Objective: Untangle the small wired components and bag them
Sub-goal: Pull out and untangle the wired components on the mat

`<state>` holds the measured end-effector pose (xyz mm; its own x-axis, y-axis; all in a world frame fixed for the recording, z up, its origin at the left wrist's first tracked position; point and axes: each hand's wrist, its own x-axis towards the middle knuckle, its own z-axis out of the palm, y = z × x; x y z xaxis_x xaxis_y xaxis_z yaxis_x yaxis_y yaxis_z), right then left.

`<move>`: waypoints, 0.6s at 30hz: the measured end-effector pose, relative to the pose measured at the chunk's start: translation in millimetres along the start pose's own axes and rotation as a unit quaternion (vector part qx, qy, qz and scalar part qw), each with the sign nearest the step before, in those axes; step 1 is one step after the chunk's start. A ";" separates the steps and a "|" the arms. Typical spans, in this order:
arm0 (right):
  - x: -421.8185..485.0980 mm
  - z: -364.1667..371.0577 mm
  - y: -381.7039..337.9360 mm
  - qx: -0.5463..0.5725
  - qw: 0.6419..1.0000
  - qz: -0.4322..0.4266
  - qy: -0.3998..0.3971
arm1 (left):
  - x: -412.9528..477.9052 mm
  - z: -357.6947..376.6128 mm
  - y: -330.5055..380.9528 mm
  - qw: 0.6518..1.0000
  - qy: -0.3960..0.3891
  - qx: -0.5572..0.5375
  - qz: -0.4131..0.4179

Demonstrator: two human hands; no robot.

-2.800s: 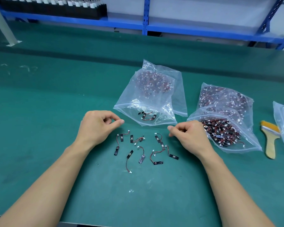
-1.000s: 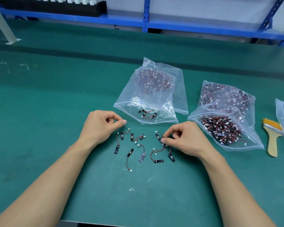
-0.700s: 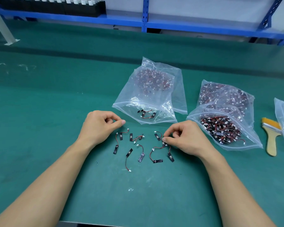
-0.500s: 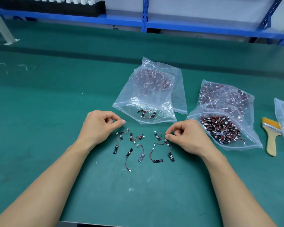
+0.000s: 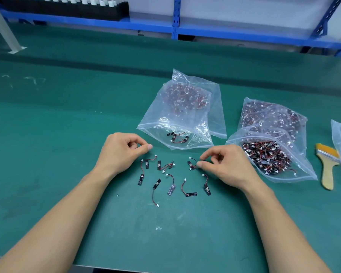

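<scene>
A clear zip bag (image 5: 158, 123) is lying at the centre of the desk (image 5: 67, 134). It is holding a few wired components (image 5: 178, 137) just inside its mouth and is resting over a second bag (image 5: 215, 99) packed with the same parts. To the right, an open bag (image 5: 303, 174) crammed with components is lying atop another filled bag (image 5: 274, 119), with a brush (image 5: 328, 166) lying beside them. Loose components (image 5: 158, 180) are lying scattered on the desk between the hands. The right hand (image 5: 228, 166) is pinching one component (image 5: 192, 164) by its wire, fingers (image 5: 200, 164) clamped on it, just in front of the clear zip bag's mouth. The left hand (image 5: 122, 150) is resting beside the scatter, fingers curled together with nothing showing in them. White marks on the black boards are staying too small to read.
</scene>
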<state>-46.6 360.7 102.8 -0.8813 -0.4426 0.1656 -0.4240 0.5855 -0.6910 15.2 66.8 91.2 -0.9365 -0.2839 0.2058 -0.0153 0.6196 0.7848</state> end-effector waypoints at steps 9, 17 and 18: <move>-0.2 -10.6 4.2 -0.026 0.998 0.015 -0.062 | 0.4 0.4 -0.2 1.000 -0.003 0.003 -0.003; 0.1 -8.1 3.6 -0.010 0.998 0.018 -0.054 | 0.0 0.0 0.6 1.000 -0.004 -0.001 -0.004; 0.3 -7.1 3.6 0.001 0.999 0.021 -0.045 | 0.1 0.1 0.9 1.000 -0.004 0.000 -0.004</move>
<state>-49.9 367.5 105.3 -0.8760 -0.4768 0.0730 -0.3865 0.6032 -0.6977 15.0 67.4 91.9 -0.9389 -0.2831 0.1955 -0.0224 0.6173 0.7864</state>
